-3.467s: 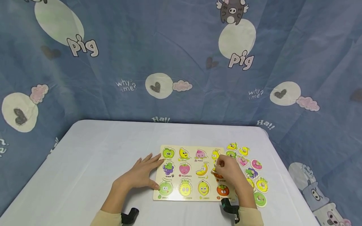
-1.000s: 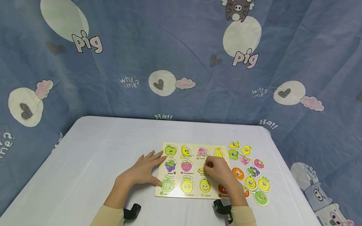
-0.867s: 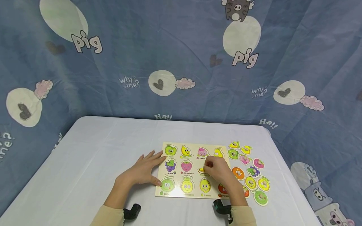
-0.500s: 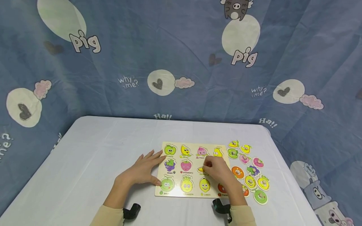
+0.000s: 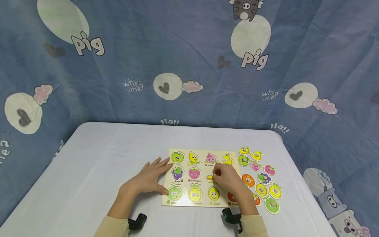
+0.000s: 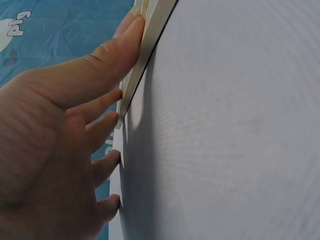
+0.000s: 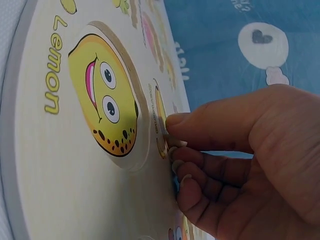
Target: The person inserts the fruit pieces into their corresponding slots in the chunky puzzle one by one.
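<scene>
A wooden fruit puzzle board (image 5: 185,201) lies on the white table, with its labelled fruit pictures in rows. My left hand (image 5: 146,179) is spread at the board's left edge; its thumb and forefinger touch the rim, as the left wrist view also shows. Over the banana place, my right hand (image 5: 229,179) pinches a small pale knob of a banana piece (image 7: 161,117) between thumb and fingertips. The banana lies at the board's surface, partly hidden by the hand. Nearer the right wrist camera is the lemon picture (image 7: 102,95) in its shallow recess.
Loose fruit pieces lie right of the board, among them an orange ring-like piece (image 5: 248,180), a grape piece (image 5: 264,178), a pineapple piece (image 5: 275,191) and a green round piece (image 5: 272,205). A blue printed curtain (image 5: 189,59) hangs behind the table.
Since the earliest frame, my right hand has moved left from the board's right column to the banana place. Over the last second it stays there. The left hand keeps its place at the edge.
</scene>
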The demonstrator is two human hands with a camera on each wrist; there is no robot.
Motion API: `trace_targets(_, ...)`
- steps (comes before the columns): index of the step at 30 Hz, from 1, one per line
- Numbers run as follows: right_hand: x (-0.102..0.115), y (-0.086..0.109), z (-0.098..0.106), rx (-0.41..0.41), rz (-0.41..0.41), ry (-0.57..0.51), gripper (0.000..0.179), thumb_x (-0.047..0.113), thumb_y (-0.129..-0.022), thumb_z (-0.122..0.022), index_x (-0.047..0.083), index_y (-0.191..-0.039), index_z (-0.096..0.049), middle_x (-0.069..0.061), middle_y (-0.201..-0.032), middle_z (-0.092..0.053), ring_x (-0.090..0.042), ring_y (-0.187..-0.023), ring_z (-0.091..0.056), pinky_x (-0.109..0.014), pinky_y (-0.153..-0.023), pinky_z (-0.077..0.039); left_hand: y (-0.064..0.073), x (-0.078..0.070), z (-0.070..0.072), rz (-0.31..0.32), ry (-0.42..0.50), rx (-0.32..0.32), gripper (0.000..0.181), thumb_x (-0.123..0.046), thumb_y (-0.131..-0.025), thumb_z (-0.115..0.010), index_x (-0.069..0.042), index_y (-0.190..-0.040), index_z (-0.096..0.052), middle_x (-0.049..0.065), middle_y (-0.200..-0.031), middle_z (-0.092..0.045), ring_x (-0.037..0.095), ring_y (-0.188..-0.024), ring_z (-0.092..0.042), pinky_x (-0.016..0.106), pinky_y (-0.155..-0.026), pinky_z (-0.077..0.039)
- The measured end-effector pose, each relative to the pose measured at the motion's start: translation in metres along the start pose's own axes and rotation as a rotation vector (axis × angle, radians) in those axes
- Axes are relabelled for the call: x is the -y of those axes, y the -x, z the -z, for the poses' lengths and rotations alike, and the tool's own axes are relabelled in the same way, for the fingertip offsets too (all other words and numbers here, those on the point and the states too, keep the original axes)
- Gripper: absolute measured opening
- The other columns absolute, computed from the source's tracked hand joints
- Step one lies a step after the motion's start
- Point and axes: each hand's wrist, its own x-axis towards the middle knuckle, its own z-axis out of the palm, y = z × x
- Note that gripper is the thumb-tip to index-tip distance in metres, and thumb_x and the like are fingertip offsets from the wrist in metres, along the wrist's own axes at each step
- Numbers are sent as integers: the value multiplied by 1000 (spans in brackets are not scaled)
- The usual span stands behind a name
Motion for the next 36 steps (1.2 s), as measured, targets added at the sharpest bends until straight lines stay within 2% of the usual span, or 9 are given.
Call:
trace_targets(8,1,1,1,10,3,4,10,10,-86,-72,14,-81,-64,2,-69,-57,-14,-64,-50,-24,-57,-41,0,-1,0,5,8,0,109,-54,-59,-88,-22,-152,-42,1,-166,-25,36,-155,-14,67,-122,-9)
trace_targets(24,0,1,5,28,-26,-3,4,19,-89,-72,17,-91,-69,3,-74,-61,-15,-69,-54,-26,-60,-45,1,1,1,-2,4,6,109,-56,-59,-87,-22,-152,-41,1,-166,-25,36,-155,-13,66,-122,-9)
trace_targets(33,-6,-3,7,-26,-11,24,4,16,-88,-74,17,-89,-70,5,-79,-62,-14,-73,-53,-27,-66,-46,1,-1,2,0,3,7,108,-53,-60,-88,-22,-152,-42,1,-166,-25,36,-155,-13,66,-122,-9)
trace_targets(36,-8,-3,10,-40,-12,30,3,16,-88,-73,16,-91,-71,3,-79,-61,-15,-74,-53,-27,-65,-46,2,-1,2,-4,4,7,109,-54,-60,-88,-21,-152,-42,1,-166,-25,37,-155,-13,66,-122,-9)
